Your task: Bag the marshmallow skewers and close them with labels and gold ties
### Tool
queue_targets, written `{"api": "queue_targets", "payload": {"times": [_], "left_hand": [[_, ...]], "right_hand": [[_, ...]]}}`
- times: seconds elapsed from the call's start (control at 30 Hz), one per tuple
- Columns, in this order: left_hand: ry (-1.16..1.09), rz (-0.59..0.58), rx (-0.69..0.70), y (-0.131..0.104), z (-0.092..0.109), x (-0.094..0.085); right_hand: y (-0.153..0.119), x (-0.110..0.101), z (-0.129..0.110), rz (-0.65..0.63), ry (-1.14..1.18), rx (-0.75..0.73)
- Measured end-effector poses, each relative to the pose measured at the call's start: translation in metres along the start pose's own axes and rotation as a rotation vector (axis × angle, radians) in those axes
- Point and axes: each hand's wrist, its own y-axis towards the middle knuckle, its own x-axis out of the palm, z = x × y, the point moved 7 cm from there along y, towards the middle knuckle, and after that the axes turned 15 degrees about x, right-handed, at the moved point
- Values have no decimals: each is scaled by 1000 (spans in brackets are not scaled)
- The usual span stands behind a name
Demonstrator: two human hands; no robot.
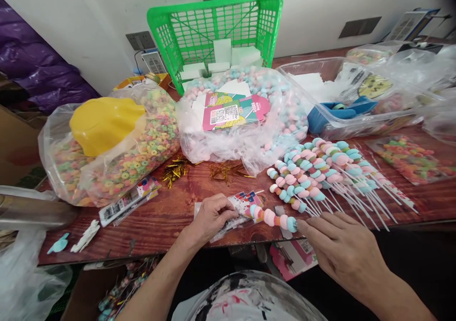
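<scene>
Works at the wooden table (pixel 167 221), before the big candy bag (pixel 228 145), beside a heap of skewers (pixel 317 169). With fingers of the right hand (pixel 342 245), grips one candy skewer (pixel 270 218); with those of the left hand (pixel 213 214), pinches a printed wrapper (pixel 245 198) by its tip.

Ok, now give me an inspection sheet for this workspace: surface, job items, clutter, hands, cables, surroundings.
Surface: red-brown wooden table, crowded.
Job items: one marshmallow skewer against a printed plastic sleeve; pile of marshmallow skewers to the right.
Clutter: gold tinsel strips near the bag of candy rings, which has a yellow bowl on it.
Hands: left hand on the sleeve; right hand at the skewer's blue end.
Cables: thin black cord below the left wall socket.
Surroundings: green plastic basket behind; white wall.
</scene>
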Motion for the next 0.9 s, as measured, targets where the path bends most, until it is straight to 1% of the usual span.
{"api": "queue_targets", "payload": {"times": [0.1, 0.2, 0.33, 0.43, 0.57, 0.63, 0.77, 0.83, 0.9], "left_hand": [[-18, 7, -24, 0, -1, -2], [-28, 20, -57, -1, -4, -3], [-33, 30, -56, -1, -5, -2], [-26, 16, -7, -1, -4, -1], [-12, -23, 104, -2, 1, 1], [6, -37, 164, -3, 5, 2], [39, -66, 241, -3, 10, 4], [53, -75, 266, -3, 13, 4], [83, -76, 284, -3, 16, 2]], "right_hand": [[-1, -2, 5, -11, -20, -12], [-6, 0, 9, -4, -27, 16], [-14, 5, 7, 5, 5, 53], [-16, 10, 7, -39, 35, 70], [-11, 16, 14, -155, 116, 105], [-6, 15, 13, -139, 100, 82], [2, 8, 0, -8, 24, -18], [3, 10, -4, -13, 46, -37], [2, 14, -3, -51, 107, -31]]}}
